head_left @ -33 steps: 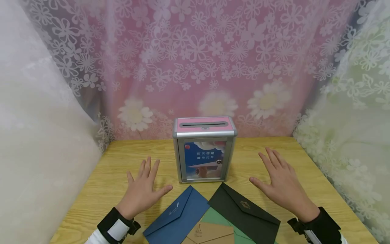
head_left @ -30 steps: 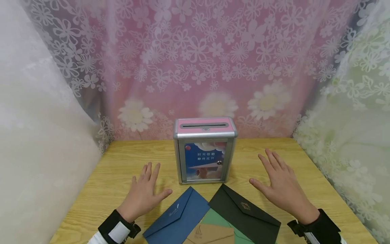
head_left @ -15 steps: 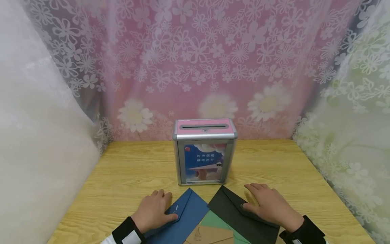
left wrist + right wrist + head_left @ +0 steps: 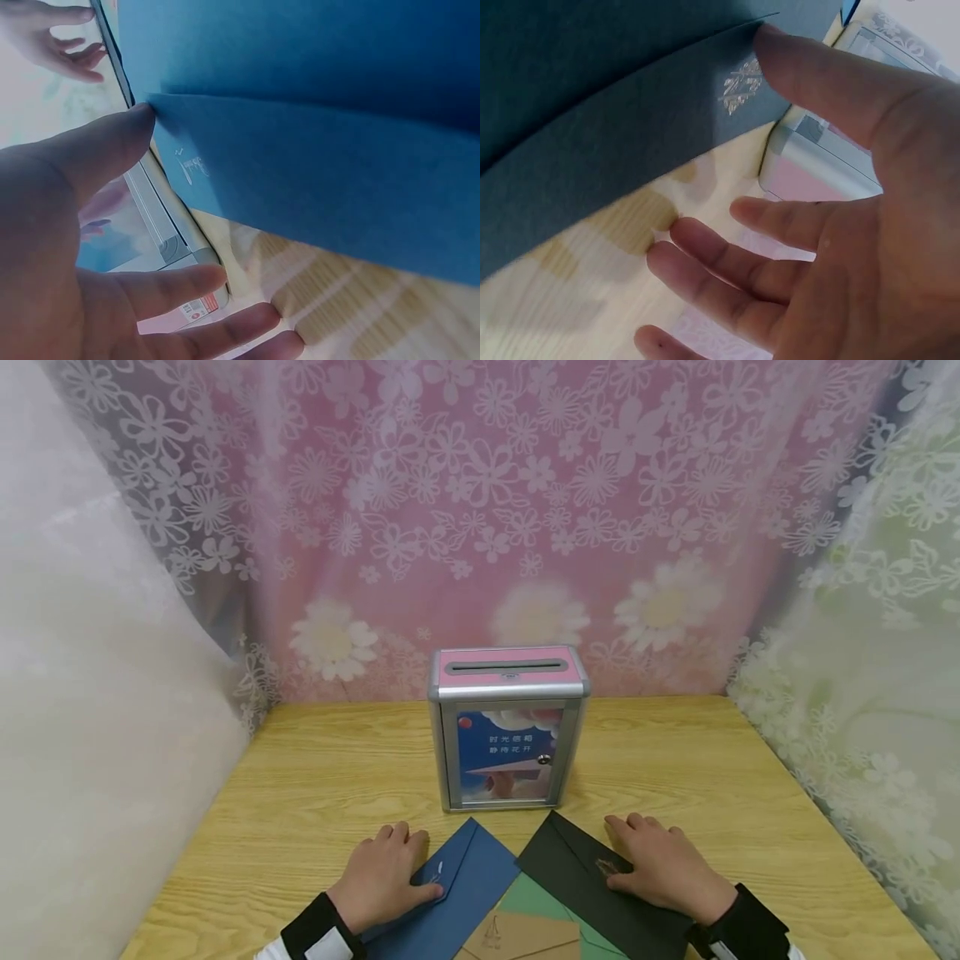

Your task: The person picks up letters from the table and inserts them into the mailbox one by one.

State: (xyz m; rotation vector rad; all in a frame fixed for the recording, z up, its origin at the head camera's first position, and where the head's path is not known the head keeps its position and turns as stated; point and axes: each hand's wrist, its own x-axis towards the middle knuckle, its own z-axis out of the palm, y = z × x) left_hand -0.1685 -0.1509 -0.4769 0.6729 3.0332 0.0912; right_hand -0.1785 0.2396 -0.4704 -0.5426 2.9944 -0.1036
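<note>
blue envelope [image 4: 476,881] under left hand [image 4: 384,877] (dark envelope [image 4: 583,878] under right hand [image 4: 667,870])

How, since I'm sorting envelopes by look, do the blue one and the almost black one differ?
Colour: the blue envelope is mid-blue; the dark envelope is almost black.
Marking: the blue envelope bears pale script; the dark envelope bears an ornate metallic emblem.
Pose, in the head view: the blue envelope's far end points rightward; the dark envelope's points leftward.
Shared: both lie on the table, flaps folded down.
</note>
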